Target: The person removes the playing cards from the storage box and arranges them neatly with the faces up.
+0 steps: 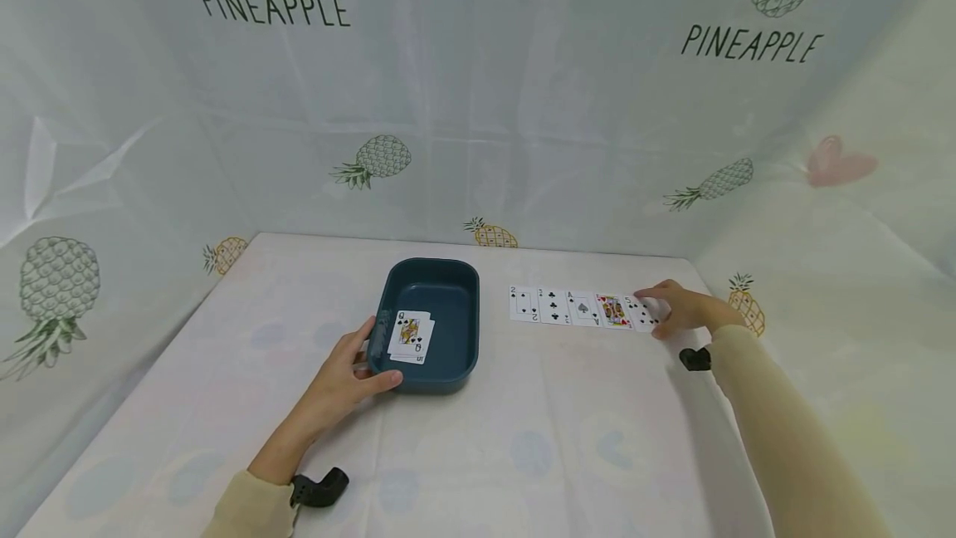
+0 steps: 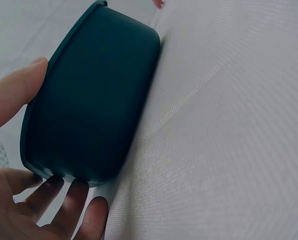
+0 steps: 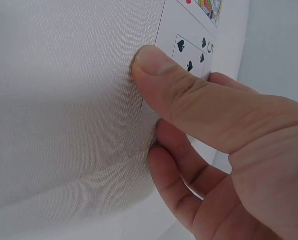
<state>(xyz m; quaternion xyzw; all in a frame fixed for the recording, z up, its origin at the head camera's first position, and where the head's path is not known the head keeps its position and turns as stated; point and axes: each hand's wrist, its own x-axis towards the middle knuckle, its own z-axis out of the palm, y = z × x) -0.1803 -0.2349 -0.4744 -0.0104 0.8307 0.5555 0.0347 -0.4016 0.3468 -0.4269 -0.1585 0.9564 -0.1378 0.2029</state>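
In the head view my left hand [image 1: 345, 380] grips the near-left corner of a dark teal tray [image 1: 451, 297]. The left wrist view shows the hand's [image 2: 14, 212] thumb at the tray's [image 2: 94, 95] rim and several fingertips against its wall. Inside lies a small stack of cards with a queen [image 1: 409, 334] on top. My right hand [image 1: 685, 311] holds the five of spades [image 1: 639, 313] by its edges, at the right end of a row. Close up, the right hand's [image 3: 233, 130] thumb covers part of the five's [image 3: 190, 50] lower edge.
Left of the five, in a row right of the tray, lie a two [image 1: 524, 304], a three [image 1: 553, 305], an ace-like spade card [image 1: 582, 308] and a red face card [image 1: 615, 311]. A pale patterned cloth [image 1: 478, 455] covers the table; pineapple-print sheeting [image 1: 523, 106] hangs around it.
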